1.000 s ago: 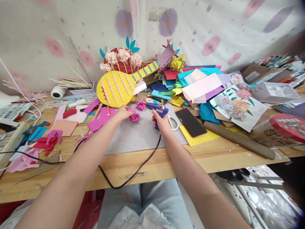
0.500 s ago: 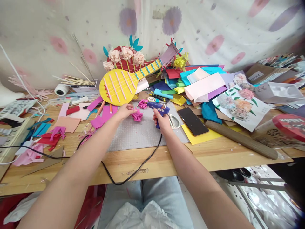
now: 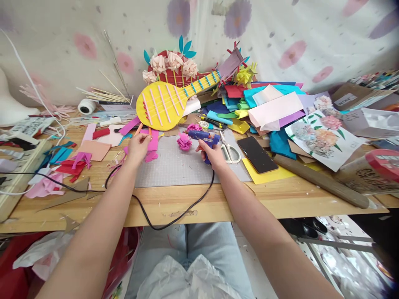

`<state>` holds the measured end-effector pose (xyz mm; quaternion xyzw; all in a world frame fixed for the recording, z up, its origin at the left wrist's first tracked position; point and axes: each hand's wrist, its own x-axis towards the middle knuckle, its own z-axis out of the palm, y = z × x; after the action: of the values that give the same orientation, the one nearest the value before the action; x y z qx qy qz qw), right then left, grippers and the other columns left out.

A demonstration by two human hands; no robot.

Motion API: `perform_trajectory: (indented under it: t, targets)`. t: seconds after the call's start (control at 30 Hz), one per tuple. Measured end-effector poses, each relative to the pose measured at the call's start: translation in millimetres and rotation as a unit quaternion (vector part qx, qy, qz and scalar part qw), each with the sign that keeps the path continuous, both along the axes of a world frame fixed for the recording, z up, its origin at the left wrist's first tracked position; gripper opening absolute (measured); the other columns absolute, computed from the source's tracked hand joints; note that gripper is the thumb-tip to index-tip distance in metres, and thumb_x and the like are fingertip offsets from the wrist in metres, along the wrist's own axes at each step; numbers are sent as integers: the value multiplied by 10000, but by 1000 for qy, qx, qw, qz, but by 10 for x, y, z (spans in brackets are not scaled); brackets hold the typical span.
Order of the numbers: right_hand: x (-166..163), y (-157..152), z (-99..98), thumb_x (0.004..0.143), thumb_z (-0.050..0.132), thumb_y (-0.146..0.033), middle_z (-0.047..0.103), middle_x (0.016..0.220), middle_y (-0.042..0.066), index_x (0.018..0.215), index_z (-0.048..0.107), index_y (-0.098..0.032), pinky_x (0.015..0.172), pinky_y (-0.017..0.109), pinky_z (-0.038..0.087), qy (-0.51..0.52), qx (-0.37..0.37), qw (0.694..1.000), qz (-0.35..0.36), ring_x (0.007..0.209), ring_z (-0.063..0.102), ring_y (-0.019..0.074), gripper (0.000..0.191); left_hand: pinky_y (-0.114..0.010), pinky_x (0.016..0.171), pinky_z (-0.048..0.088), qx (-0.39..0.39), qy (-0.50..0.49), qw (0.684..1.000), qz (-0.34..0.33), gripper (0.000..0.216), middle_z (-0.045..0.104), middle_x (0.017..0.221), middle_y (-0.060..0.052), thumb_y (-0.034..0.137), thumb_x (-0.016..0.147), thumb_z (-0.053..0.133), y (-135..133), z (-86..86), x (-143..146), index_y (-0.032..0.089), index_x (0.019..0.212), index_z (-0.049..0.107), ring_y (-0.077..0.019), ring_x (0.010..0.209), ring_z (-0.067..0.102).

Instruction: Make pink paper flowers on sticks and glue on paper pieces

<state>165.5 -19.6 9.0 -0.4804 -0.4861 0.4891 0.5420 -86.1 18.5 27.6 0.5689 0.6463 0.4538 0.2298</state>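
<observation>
My right hand [image 3: 212, 153] is wrapped round the handle of a blue hot glue gun [image 3: 204, 136], its nozzle pointing left above the cutting mat. Just left of the nozzle lies a crumpled magenta paper flower [image 3: 184, 142], with another magenta paper flower [image 3: 194, 127] behind it. My left hand [image 3: 139, 146] is over the mat's left side, fingers pinched together; what they hold, if anything, is hidden. Beside those fingers are magenta paper pieces [image 3: 153, 143]. A yellow paper lute [image 3: 160, 106] with pink strips rests behind the mat.
Grey cutting mat [image 3: 174, 174] lies before me. White scissors [image 3: 231, 153], a phone [image 3: 257, 154] and a wooden stick [image 3: 321, 180] are to the right. Coloured paper [image 3: 274, 110] is piled behind. The glue gun's black cord [image 3: 187, 214] loops over the table's front edge.
My left hand has let go of the magenta flower and moved left to the magenta paper pieces. The right hand still holds the glue gun. The view has shifted slightly.
</observation>
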Motion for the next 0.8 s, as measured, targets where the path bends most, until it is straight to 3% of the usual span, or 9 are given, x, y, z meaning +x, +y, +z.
perform_trajectory:
  t: [0.17,0.37,0.5,0.67,0.8]
  targets:
    - [-75,-71,23,647,617,-548,627,629,3,642,587,-179,357,196,311,-36,8,996,84,380,403,40,370,-279,635,374,-67,196,978,29,234,583,680,-30,399,750,492,-244,-200,-307,187,697,576,-168,667,517]
    - [-110,-85,-30,653,617,-555,615,588,10,647,603,-174,352,197,318,-85,11,990,109,385,398,52,381,-310,699,379,-36,282,959,-7,283,610,739,-56,477,702,556,-342,-245,-305,200,730,606,-204,741,536]
    - [-103,-74,-50,657,611,-558,608,597,12,647,607,-175,351,199,316,-86,11,991,105,385,399,52,383,-317,725,382,-33,283,958,-17,315,612,783,-59,500,628,634,-363,-272,-266,204,729,597,-213,784,538]
    - [-112,-87,-29,637,623,-566,552,487,-11,620,607,-169,352,197,314,-99,-3,989,110,370,391,54,398,-291,683,385,-50,239,970,-17,220,605,762,-34,404,656,633,-351,-290,-247,195,680,569,-175,733,530]
    - [-123,-98,-24,627,640,-550,569,503,-12,622,609,-167,357,188,311,-93,-11,991,100,375,397,50,384,-295,704,385,-35,230,972,-24,267,612,797,-38,439,643,645,-340,-313,-249,202,754,595,-179,757,531]
